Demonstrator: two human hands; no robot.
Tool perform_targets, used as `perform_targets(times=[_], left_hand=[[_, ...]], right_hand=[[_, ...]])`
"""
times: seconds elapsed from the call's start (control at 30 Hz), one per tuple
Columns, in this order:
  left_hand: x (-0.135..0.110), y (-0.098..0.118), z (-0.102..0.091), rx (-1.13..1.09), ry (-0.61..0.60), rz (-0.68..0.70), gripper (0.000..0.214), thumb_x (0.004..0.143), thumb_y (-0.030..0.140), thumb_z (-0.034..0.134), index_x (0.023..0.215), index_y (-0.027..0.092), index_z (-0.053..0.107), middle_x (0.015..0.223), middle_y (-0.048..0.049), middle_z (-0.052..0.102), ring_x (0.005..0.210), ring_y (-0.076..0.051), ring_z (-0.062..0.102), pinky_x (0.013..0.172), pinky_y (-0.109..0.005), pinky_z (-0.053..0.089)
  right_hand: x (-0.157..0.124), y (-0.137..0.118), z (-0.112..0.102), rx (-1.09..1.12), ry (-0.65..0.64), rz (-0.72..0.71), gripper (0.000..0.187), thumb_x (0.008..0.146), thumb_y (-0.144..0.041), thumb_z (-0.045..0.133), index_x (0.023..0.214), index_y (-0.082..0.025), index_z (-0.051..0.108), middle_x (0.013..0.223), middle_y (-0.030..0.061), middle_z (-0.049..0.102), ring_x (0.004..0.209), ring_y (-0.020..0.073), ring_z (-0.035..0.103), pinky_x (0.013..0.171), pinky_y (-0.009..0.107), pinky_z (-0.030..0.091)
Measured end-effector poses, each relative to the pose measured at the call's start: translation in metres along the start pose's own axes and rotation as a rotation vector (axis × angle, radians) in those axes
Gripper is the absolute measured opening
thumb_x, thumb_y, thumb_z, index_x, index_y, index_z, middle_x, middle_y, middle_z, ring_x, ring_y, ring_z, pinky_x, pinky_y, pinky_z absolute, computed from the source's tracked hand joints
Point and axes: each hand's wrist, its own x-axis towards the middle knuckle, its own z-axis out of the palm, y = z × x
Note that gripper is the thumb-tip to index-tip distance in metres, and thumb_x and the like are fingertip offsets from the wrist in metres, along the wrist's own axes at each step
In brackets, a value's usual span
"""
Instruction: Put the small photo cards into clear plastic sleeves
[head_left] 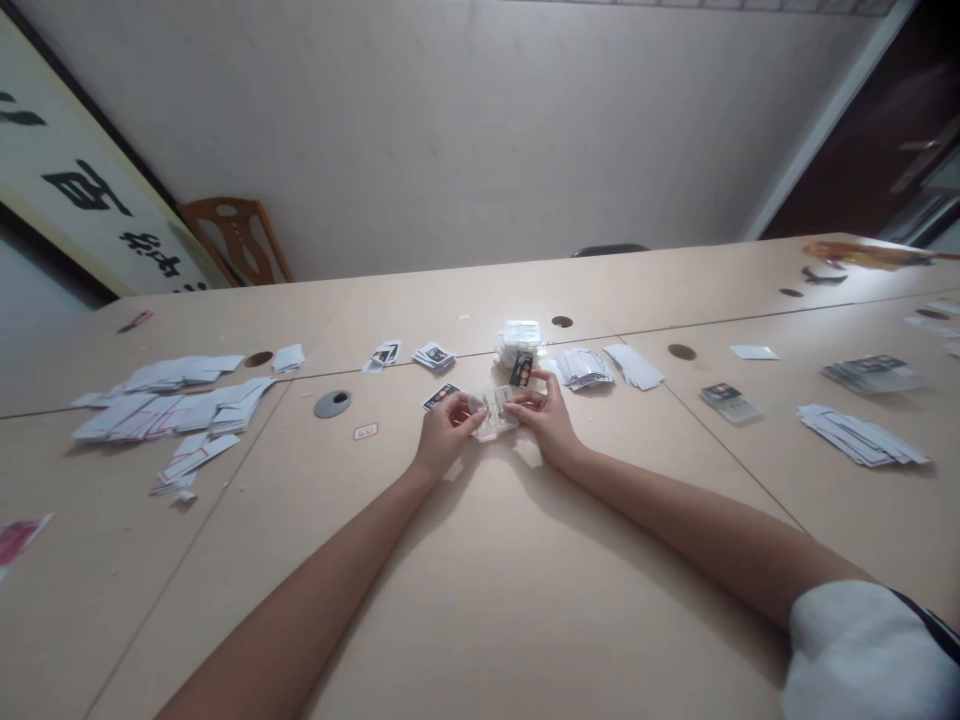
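Note:
Between both hands, just above the table, is a small clear plastic case [495,412] with little gold-coloured bits in it. My left hand [448,430] grips its left side by thumb and fingers. At its right side, my right hand [551,425] pinches the case, and a dark printed card [522,370] stands up at its index finger. Whether that card is held or only touched is hard to tell. Another dark card [442,396] lies just behind my left hand. Beyond the hands, a stack of clear cases [520,342] is partly covered by the upright card.
Piles of white cards [176,405] spread at left; more white cards [585,368] lie right of the stack. Small printed cards [433,356] sit behind my left hand. At right are packed clear cases [874,373] and white slips [862,436]. Pink-handled scissors [137,321] lie far left.

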Motion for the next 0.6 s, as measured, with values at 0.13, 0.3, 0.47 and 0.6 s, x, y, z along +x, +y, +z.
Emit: perform_targets(times=[0.13, 0.3, 0.47, 0.6], left_hand=[[-0.0007, -0.0032, 0.0005, -0.054, -0.037, -0.009, 0.025, 0.076, 0.040, 0.067, 0.084, 0.017, 0.061, 0.070, 0.0005, 0.061, 0.062, -0.012, 0.057, 0.056, -0.021, 0.044], [-0.0017, -0.0039, 0.0022, -0.090, -0.045, -0.029, 0.023, 0.075, 0.037, 0.067, 0.083, 0.017, 0.058, 0.069, 0.0008, 0.061, 0.062, -0.012, 0.058, 0.057, -0.021, 0.043], [-0.0015, -0.0057, 0.0034, -0.135, -0.058, -0.030, 0.021, 0.075, 0.034, 0.067, 0.082, 0.018, 0.056, 0.071, 0.0009, 0.060, 0.064, -0.012, 0.058, 0.058, -0.021, 0.043], [-0.0014, -0.0081, 0.0031, -0.133, -0.065, -0.007, 0.019, 0.076, 0.032, 0.066, 0.083, 0.017, 0.057, 0.073, 0.0004, 0.061, 0.065, -0.012, 0.058, 0.060, -0.021, 0.044]], right_hand=[[0.0001, 0.0006, -0.0007, 0.010, -0.023, -0.005, 0.069, 0.060, -0.025, 0.080, 0.117, -0.026, 0.039, 0.069, -0.0057, 0.063, 0.066, 0.0172, 0.064, 0.069, 0.032, 0.052], [0.0006, 0.0008, -0.0009, 0.027, -0.035, 0.012, 0.071, 0.060, -0.024, 0.079, 0.119, -0.027, 0.039, 0.067, -0.0071, 0.062, 0.064, 0.0158, 0.062, 0.067, 0.030, 0.050], [0.0012, 0.0008, -0.0008, 0.023, -0.035, 0.014, 0.069, 0.060, -0.022, 0.077, 0.117, -0.027, 0.039, 0.065, -0.0075, 0.061, 0.062, 0.0148, 0.061, 0.065, 0.029, 0.050], [0.0012, 0.0004, -0.0004, 0.010, -0.029, 0.011, 0.070, 0.059, -0.022, 0.077, 0.118, -0.027, 0.038, 0.065, -0.0079, 0.062, 0.061, 0.0144, 0.061, 0.062, 0.027, 0.049]])
